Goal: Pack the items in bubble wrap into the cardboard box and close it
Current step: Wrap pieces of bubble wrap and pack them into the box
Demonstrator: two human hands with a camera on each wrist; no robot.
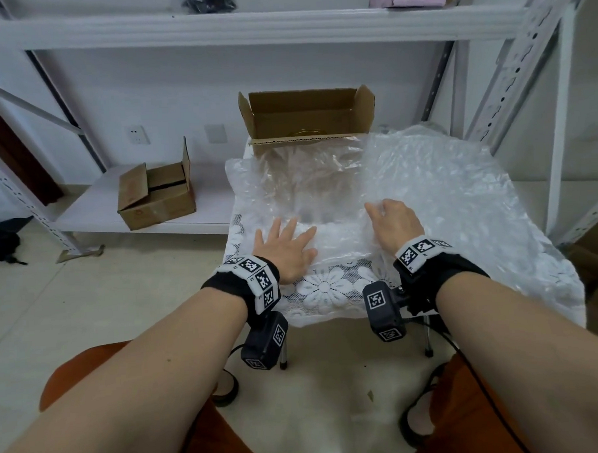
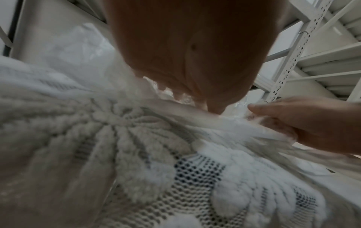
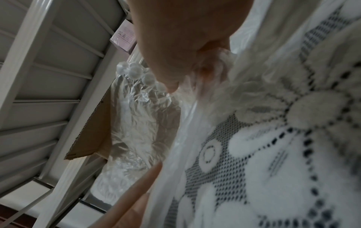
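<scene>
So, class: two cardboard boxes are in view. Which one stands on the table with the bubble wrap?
The open box at the table's far edge, flaps up, bubble wrap lying against its front. The other box sits apart on the low shelf to the left, flaps partly folded in.

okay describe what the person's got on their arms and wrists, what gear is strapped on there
Both forearms are bare, no sleeves. The left hand and right hand wear no gloves. Each wrist carries a black strap with a white band printed with black square-pattern tags. A small black camera block, also tagged, hangs under each wrist, with thin black cables trailing off.
</scene>
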